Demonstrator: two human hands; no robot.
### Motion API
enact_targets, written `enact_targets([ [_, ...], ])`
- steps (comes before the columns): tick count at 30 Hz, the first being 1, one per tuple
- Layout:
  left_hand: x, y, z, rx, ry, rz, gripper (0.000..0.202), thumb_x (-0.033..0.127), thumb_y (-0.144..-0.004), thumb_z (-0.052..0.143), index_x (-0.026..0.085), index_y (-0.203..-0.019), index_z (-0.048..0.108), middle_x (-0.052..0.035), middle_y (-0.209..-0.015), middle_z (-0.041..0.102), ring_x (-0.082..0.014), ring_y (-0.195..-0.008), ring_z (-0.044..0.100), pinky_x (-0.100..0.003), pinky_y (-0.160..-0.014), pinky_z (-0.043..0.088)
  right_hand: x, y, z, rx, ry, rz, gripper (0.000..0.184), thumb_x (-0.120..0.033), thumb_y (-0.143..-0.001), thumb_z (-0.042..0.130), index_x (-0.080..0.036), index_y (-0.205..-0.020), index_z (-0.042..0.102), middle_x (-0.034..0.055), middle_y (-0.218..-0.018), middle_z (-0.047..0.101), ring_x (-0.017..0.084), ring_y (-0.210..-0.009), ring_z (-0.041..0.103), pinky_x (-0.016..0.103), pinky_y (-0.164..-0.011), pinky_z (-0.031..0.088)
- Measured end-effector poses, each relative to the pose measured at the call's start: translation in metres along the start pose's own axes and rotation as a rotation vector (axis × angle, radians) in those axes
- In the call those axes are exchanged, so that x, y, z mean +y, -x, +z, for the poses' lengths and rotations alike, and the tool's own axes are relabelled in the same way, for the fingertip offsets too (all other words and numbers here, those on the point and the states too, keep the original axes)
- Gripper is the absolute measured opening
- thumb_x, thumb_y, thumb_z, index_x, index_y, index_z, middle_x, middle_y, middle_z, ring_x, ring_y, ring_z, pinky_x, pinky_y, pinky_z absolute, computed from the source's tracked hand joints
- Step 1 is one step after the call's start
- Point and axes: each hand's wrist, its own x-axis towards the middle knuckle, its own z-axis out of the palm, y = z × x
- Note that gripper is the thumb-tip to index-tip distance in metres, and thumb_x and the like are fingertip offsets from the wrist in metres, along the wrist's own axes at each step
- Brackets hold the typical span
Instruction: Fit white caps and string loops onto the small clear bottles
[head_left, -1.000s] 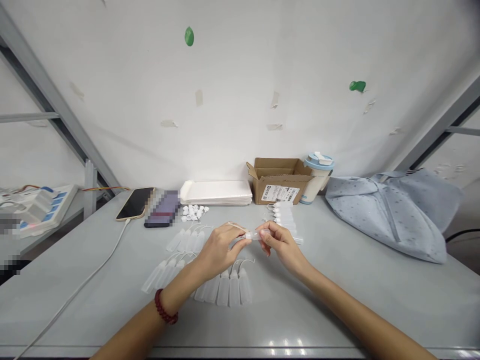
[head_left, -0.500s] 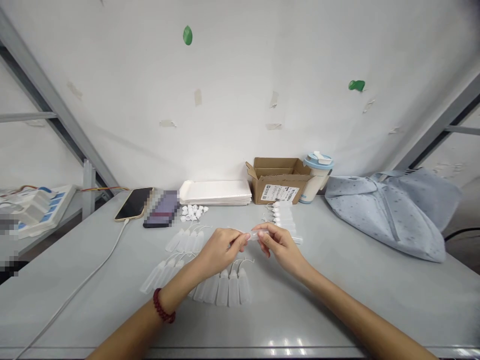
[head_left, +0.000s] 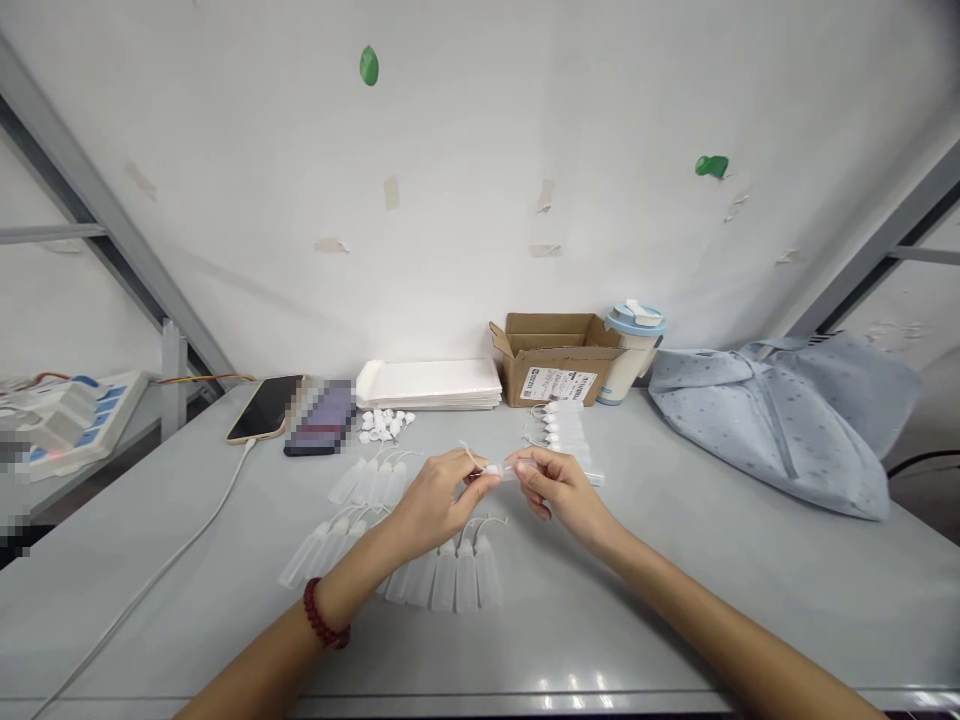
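Note:
Both hands meet above the middle of the grey table [head_left: 675, 600]. My right hand [head_left: 559, 490] holds a small clear plastic bottle [head_left: 517, 467] by its body. My left hand [head_left: 439, 497] pinches the bottle's white cap end [head_left: 493, 470], fingers closed; a red bead bracelet [head_left: 322, 618] is on that wrist. Below the hands lie rows of several more clear bottles with tethered caps [head_left: 454, 575], and further rows to the left [head_left: 371, 482]. Another group of bottles [head_left: 562, 430] lies just behind my right hand. A pile of small white caps [head_left: 384, 425] sits further back.
Along the wall stand a stack of white trays [head_left: 429, 383], an open cardboard box [head_left: 551, 358] and a lidded cup [head_left: 634, 350]. A blue fabric bag [head_left: 780, 420] lies at right. A phone [head_left: 262, 408] with a white cable [head_left: 150, 590] lies at left.
The two hands stay together on the same bottle; fingers have shifted slightly at the cap. The camera view has drifted a little.

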Motion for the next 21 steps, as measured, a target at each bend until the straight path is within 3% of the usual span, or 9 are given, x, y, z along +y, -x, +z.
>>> enact_targets([
  [5, -0.004, 0.000, 0.001, 0.004, -0.089, 0.124, 0.019, 0.024, -0.089, 0.046, 0.014, -0.086, 0.061, -0.0070, -0.082, 0.064, -0.0170, -0.077, 0.057, -0.027, -0.071, 0.043, 0.000, 0.000, 0.002, -0.019, -0.034, 0.057, 0.039, -0.055, -0.078, 0.054, -0.018, -0.068, 0.052, -0.0088, -0.046, 0.032, 0.006, -0.035, 0.032, 0.022, -0.038, 0.025],
  [8, -0.003, -0.003, -0.003, -0.031, -0.096, 0.063, 0.022, 0.027, -0.090, 0.043, 0.015, -0.083, 0.061, -0.0060, -0.082, 0.065, -0.0167, -0.077, 0.058, -0.027, -0.071, 0.043, -0.005, -0.003, -0.002, -0.009, 0.036, 0.054, 0.042, -0.056, -0.080, 0.051, -0.018, -0.062, 0.046, -0.0076, -0.046, 0.036, 0.006, -0.036, 0.036, 0.023, -0.040, 0.027],
  [10, -0.008, -0.006, -0.012, -0.061, -0.140, -0.019, 0.025, 0.029, -0.090, 0.042, 0.016, -0.082, 0.061, -0.0056, -0.082, 0.065, -0.0173, -0.077, 0.058, -0.027, -0.071, 0.043, -0.008, -0.006, -0.012, 0.067, 0.116, -0.013, 0.039, -0.053, -0.081, 0.051, -0.018, -0.064, 0.048, -0.0062, -0.049, 0.040, 0.007, -0.040, 0.039, 0.023, -0.044, 0.032],
  [13, -0.029, -0.007, -0.033, -0.058, -0.318, -0.141, 0.023, 0.026, -0.087, 0.042, 0.017, -0.082, 0.063, -0.0069, -0.086, 0.066, -0.0211, -0.083, 0.059, -0.031, -0.074, 0.044, -0.008, -0.016, -0.036, 0.283, 0.263, -0.116, 0.034, -0.051, -0.083, 0.047, -0.018, -0.084, 0.057, -0.0044, -0.053, 0.045, 0.011, -0.046, 0.043, 0.025, -0.047, 0.037],
  [17, -0.067, -0.005, -0.068, 0.149, -0.627, -0.285, 0.027, 0.017, -0.083, 0.038, 0.014, -0.087, 0.065, -0.0110, -0.090, 0.067, -0.0260, -0.090, 0.059, -0.035, -0.079, 0.044, 0.001, -0.028, -0.070, 0.527, 0.658, -0.206, 0.036, -0.043, -0.083, 0.047, -0.016, -0.101, 0.062, 0.0044, -0.075, 0.062, 0.017, -0.065, 0.053, 0.029, -0.059, 0.044],
  [21, -0.091, -0.002, -0.085, 0.094, -0.736, -0.384, 0.031, 0.012, -0.078, 0.039, 0.011, -0.090, 0.067, -0.0147, -0.092, 0.067, -0.0296, -0.090, 0.060, -0.037, -0.081, 0.044, 0.012, -0.035, -0.089, 0.550, 0.918, -0.249, 0.035, -0.035, -0.083, 0.044, -0.014, -0.105, 0.064, 0.0097, -0.091, 0.066, 0.019, -0.069, 0.057, 0.032, -0.064, 0.046],
])
